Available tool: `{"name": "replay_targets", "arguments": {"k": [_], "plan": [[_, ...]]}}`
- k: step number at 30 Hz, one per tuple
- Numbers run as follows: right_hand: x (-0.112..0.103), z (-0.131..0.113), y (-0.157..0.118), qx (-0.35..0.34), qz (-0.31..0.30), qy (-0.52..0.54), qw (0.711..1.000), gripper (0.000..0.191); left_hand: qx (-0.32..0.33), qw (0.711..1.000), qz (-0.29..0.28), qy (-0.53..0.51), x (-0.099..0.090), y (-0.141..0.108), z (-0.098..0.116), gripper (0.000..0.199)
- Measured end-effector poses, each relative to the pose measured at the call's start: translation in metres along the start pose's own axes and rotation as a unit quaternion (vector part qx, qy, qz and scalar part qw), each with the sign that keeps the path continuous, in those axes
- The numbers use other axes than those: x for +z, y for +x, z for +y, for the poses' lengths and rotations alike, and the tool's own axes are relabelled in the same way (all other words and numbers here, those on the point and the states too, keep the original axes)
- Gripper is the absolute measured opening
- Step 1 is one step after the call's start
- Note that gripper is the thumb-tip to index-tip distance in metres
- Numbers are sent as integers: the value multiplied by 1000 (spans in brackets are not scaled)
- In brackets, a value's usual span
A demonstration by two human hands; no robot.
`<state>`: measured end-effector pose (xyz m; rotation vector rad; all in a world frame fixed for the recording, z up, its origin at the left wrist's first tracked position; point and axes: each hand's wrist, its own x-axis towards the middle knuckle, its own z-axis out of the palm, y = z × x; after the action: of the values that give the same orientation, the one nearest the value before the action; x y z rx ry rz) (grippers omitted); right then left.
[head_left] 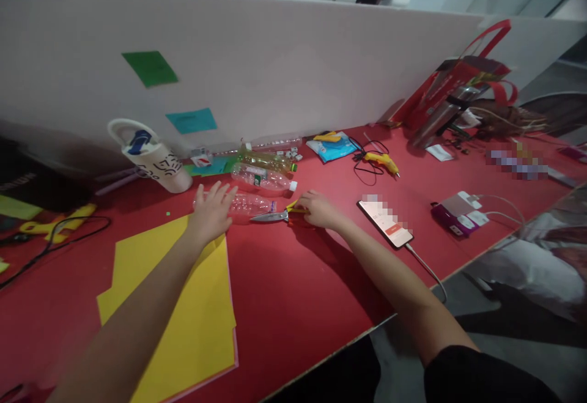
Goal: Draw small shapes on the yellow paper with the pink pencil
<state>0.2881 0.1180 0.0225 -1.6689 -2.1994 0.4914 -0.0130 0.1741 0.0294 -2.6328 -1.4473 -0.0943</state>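
Head view, scissors: at the centre of the frame, lying low over the red tabletop (pixel 293 299), silver blades pointing left, yellow handles to the right.
Blade risk: could nick the left hand (pixel 211 213) if pushed leftward, with tips aimed toward that side and only a short way off.
Clear bottle (pixel 250 205): lying on its side just beyond the blades; could roll or skid if nudged, being round, light and apparently loose.
Bottle with white cap (pixel 263 178): close behind, likely to be jostled by any roll of the nearer one.
Phone (pixel 385 222): right of centre, near the right forearm; could be dragged by a snag on the white cable (pixel 426 268).
Yellow paper (pixel 183 305): under the left forearm, lower left of the frame; could crease or slide if leaned on.
Right hand (pixel 321 208): fingers (pixel 308 199) drawn in narrow, holding the scissors (pixel 288 212) by the handles, with blades reaching out past the fingertips.
Left hand fingers: spread wide over the left end of the clear bottle, well left of the scissors; impossible to tell whether touching or just above.
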Motion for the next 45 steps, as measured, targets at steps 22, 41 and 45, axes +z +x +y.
{"name": "replay_targets", "arguments": {"k": [22,41,45], "plan": [[4,22,101,89,105,48,989,35,61,998,-21,-18,7,0,17,60],[32,-96,68,-125,-83,-161,975,27,-15,998,-5,-58,-24,77,-19,60],[66,-112,91,-71,-109,-184,974,34,-7,999,-3,-52,-24,76,-14,67]]}}
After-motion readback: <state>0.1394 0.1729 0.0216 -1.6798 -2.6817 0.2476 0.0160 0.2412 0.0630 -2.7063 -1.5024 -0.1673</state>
